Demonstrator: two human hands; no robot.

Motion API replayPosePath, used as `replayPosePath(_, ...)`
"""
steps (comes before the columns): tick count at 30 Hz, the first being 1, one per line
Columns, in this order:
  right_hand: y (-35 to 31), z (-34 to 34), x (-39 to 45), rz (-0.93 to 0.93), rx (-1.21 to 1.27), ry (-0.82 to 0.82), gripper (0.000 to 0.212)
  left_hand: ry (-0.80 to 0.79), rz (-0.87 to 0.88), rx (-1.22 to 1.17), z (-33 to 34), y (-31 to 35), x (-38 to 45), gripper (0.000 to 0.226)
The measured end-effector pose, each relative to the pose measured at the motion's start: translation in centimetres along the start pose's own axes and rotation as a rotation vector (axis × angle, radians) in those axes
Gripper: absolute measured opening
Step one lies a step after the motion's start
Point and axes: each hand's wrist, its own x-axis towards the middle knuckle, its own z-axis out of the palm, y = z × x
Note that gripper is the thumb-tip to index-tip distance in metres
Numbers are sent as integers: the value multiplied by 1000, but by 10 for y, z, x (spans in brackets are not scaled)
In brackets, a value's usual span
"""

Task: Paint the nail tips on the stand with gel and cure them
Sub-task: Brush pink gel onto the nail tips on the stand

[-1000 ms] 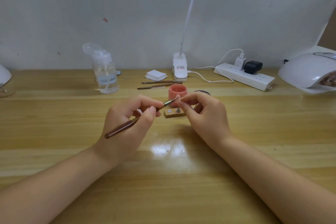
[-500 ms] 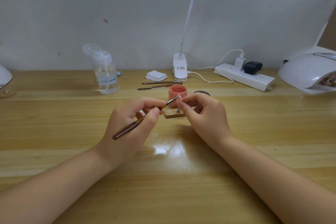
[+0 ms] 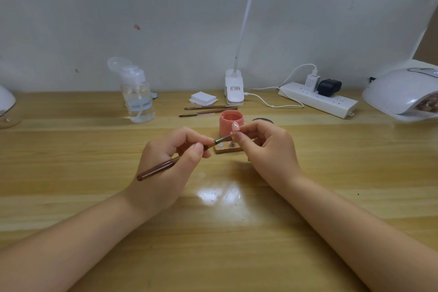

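A small wooden stand (image 3: 227, 148) with metal studs lies at the table's middle, just in front of an open pink gel jar (image 3: 231, 123). My right hand (image 3: 267, 149) pinches a pink nail tip (image 3: 235, 127) and holds it above the stand. My left hand (image 3: 170, 163) grips a brown-handled brush (image 3: 175, 161). Its bristle end touches the lower edge of the nail tip.
A white curing lamp (image 3: 403, 95) sits at the far right, a power strip (image 3: 317, 99) and a clip lamp base (image 3: 234, 90) behind the jar. Two spare brushes (image 3: 206, 111), white pads (image 3: 203, 98) and a clear pump bottle (image 3: 137, 97) stand at the back. A dark lid (image 3: 262, 121) lies beside the jar.
My left hand has shifted slightly right and the brush handle has tilted flatter. The nail tip stays pinched in my right hand, with the brush tip still at it.
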Motion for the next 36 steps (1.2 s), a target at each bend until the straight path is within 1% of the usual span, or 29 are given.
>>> replayPosePath(2, 0, 0, 0, 7, 4, 5, 11, 19, -6, -33, -1, -1, 0, 22)
replayPosePath(6, 2, 0, 1, 23, -3, -11, 4, 92, -44, -93, 0, 4, 11, 16)
replayPosePath(8, 2, 0, 1, 27, 1, -9, 4, 150, -76, -140, -1, 7, 24, 12)
replayPosePath(10, 2, 1, 1, 33, 4, -6, 5, 206, -121, -168, -5, 8, 40, 12)
replayPosePath(12, 2, 1, 1, 37, 4, -4, 5, 224, -174, -176, -9, 9, 56, 11)
replayPosePath(16, 2, 1, 1, 29, 8, -6, 5, 124, -220, -56, -9, 8, 89, 22)
replayPosePath(21, 1, 2, 1, 18, 6, -12, 6, 31, -130, 229, -1, 16, 123, 29)
replayPosePath(24, 2, 2, 1, 15, -2, -19, 5, -47, -168, 367, 13, 18, 137, 28)
replayPosePath(28, 3, 2, 1, 3, -13, -14, 4, -187, -243, 563, 35, 16, 148, 36)
replayPosePath(30, 3, 2, 1, 14, -7, -13, 4, -226, -281, 626, 42, 14, 151, 36)
replayPosePath(32, 4, 2, 2, 24, 0, -11, 4, -231, -292, 669, 48, 11, 152, 40)
replayPosePath(36, 4, 3, 2, 6, -19, -13, 4, -234, -322, 651, 53, 4, 150, 35)
